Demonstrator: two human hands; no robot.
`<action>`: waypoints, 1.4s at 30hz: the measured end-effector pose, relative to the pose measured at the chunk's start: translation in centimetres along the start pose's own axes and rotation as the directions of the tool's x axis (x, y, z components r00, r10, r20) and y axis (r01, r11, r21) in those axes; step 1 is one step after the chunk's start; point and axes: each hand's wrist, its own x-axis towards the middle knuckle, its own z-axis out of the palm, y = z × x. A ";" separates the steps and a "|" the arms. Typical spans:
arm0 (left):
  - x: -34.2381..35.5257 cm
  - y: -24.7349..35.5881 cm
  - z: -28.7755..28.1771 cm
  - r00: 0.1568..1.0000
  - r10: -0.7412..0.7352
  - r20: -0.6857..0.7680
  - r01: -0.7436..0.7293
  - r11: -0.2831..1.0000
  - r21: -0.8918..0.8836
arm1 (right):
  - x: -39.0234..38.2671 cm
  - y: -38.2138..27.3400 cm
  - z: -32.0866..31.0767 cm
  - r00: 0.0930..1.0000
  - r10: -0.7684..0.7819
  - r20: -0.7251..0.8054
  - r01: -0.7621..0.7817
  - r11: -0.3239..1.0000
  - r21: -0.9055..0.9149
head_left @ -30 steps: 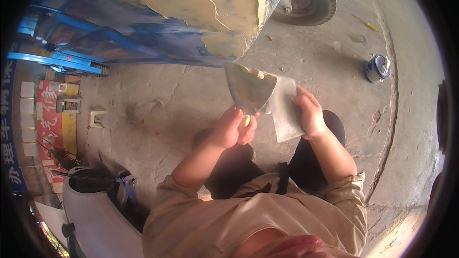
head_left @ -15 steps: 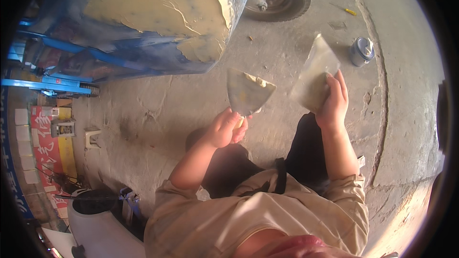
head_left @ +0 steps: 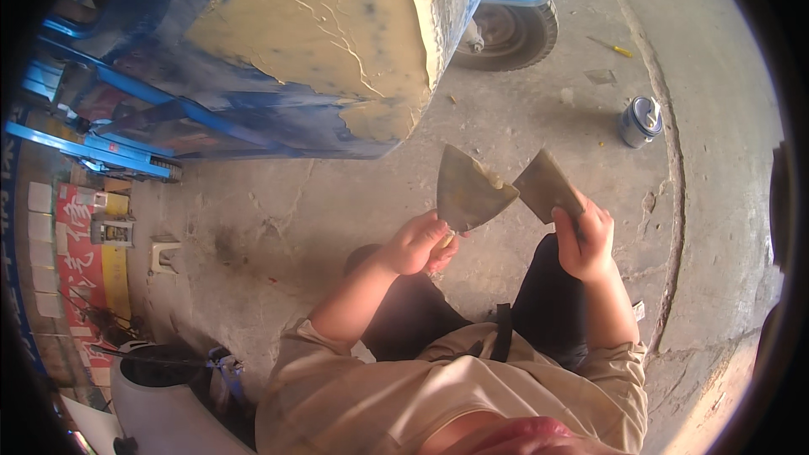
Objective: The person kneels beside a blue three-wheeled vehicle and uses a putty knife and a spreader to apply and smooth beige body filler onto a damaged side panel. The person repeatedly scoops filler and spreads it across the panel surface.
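Note:
My left hand (head_left: 419, 244) is closed round the handle of a wide putty knife (head_left: 470, 191), whose blade points away from me. Cream filler clings to the blade's far right edge. In my right hand (head_left: 584, 238) I grip a flat grey spreader plate (head_left: 548, 185) by its right side, tilted toward the knife. Blade corner and plate edge are very close; whether they touch I cannot tell. Ahead on the left is a blue vehicle panel (head_left: 286, 105) with a broad, ridged patch of beige filler (head_left: 312, 29).
A wheel (head_left: 514, 38) stands beyond the panel. On the concrete floor at the right are a lidded blue-grey tin (head_left: 638, 124) and a yellow-handled screwdriver (head_left: 621, 51). To the left are a small pale stool (head_left: 163, 254), a blue metal frame (head_left: 105, 147) and a white car part (head_left: 164, 404).
The spreader plate has turned and come left and nearer to me, up to the putty knife. My left hand has shifted slightly right. The view has moved a little too.

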 end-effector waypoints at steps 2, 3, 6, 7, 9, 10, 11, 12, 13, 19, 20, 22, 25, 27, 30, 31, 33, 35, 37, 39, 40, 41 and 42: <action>0.3 -0.1 -0.2 0.999 0.013 0.029 -0.013 1.000 0.010 | 0.5 -1.0 0.1 0.980 -0.046 0.192 0.034 0.997 0.065; 0.5 0.2 -0.4 0.999 0.023 0.047 -0.022 1.000 -0.023 | 0.3 -0.4 0.8 0.969 -0.004 0.248 -0.010 0.999 0.051; 0.6 0.4 -0.5 0.997 0.046 0.063 -0.040 0.995 -0.088 | -2.5 5.3 3.7 0.833 0.503 0.231 -0.553 0.750 0.362; 0.2 0.4 -0.5 0.998 0.043 0.040 -0.040 0.995 -0.087 | -1.6 5.3 4.1 0.725 0.650 0.229 -0.600 0.431 0.674; -0.6 0.5 -0.3 0.999 0.034 -0.003 -0.034 0.995 -0.097 | -0.1 6.1 3.8 0.613 0.745 0.262 -0.482 0.090 0.872; -1.0 0.7 -0.2 0.999 0.042 0.020 -0.039 0.993 -0.114 | 1.1 6.3 3.6 0.586 0.771 0.250 -0.382 -0.009 0.924; -1.4 0.6 -0.3 0.999 0.051 -0.010 -0.052 0.991 -0.123 | 2.0 6.7 3.7 0.596 0.764 0.247 -0.354 -0.026 0.935; -1.7 0.4 -0.2 0.998 0.055 -0.035 -0.059 0.989 -0.137 | 2.8 7.2 3.5 0.600 0.763 0.242 -0.327 -0.042 0.944; -2.1 0.4 -0.1 0.996 0.069 -0.051 -0.076 0.987 -0.144 | 3.6 7.5 3.2 0.604 0.761 0.237 -0.301 -0.058 0.952; -5.9 -1.1 1.2 0.954 0.155 -0.255 -0.195 0.971 -0.139 | 13.5 4.1 2.0 0.803 0.506 -0.314 0.069 0.445 0.893; -6.7 -1.4 1.8 0.939 0.163 -0.303 -0.208 0.971 -0.121 | 15.2 3.7 1.8 0.812 0.398 -0.428 0.159 0.554 0.817; -8.3 -2.6 2.4 0.890 0.140 -0.434 -0.186 0.980 -0.065 | 19.4 1.2 1.0 0.754 0.003 -0.656 0.366 0.829 0.424; -11.5 -5.1 2.7 0.772 0.134 -0.622 -0.072 0.990 0.123 | 26.1 -4.8 -1.2 0.496 -0.550 -0.672 0.594 0.779 -0.199; -12.9 -5.6 3.1 0.717 0.190 -0.671 -0.030 0.970 0.242 | 30.4 -8.5 -2.8 0.266 -0.786 -0.558 0.664 0.569 -0.485; -14.2 -4.9 4.1 0.653 0.068 -0.755 -0.121 0.992 -0.016 | 34.7 -12.1 -4.1 0.080 -0.910 -0.406 0.676 0.349 -0.649; -14.0 -5.1 4.2 0.669 0.072 -0.739 -0.121 0.993 -0.013 | 37.1 -13.0 -4.1 -0.047 -0.918 -0.393 0.702 0.250 -0.667; -13.4 -5.5 3.4 0.698 0.094 -0.710 -0.129 0.992 0.005 | 37.7 -14.6 -4.1 -0.109 -0.945 -0.310 0.673 0.159 -0.722; -12.7 -6.6 2.4 0.736 0.102 -0.670 -0.189 0.980 -0.058 | 36.2 -15.4 -3.8 -0.025 -0.968 -0.250 0.658 0.172 -0.733; -12.2 -7.1 1.6 0.758 0.086 -0.647 -0.208 0.971 -0.115 | 35.4 -15.6 -3.6 0.004 -0.978 -0.209 0.634 0.164 -0.756; -11.7 -7.6 0.8 0.788 0.081 -0.611 -0.207 0.968 -0.138 | 34.2 -15.2 -3.1 0.067 -0.987 -0.149 0.615 0.158 -0.773; -11.5 -7.8 0.4 0.803 0.079 -0.591 -0.206 0.967 -0.151 | 32.8 -15.3 -2.9 0.126 -0.986 -0.113 0.610 0.167 -0.775; -11.4 -8.2 0.0 0.816 0.088 -0.572 -0.201 0.970 -0.137 | 31.7 -14.9 -2.5 0.179 -0.981 -0.079 0.605 0.173 -0.777; -11.6 -8.2 -0.6 0.823 0.105 -0.559 -0.197 0.975 -0.106 | 30.6 -14.6 -2.3 0.228 -0.972 -0.056 0.596 0.185 -0.781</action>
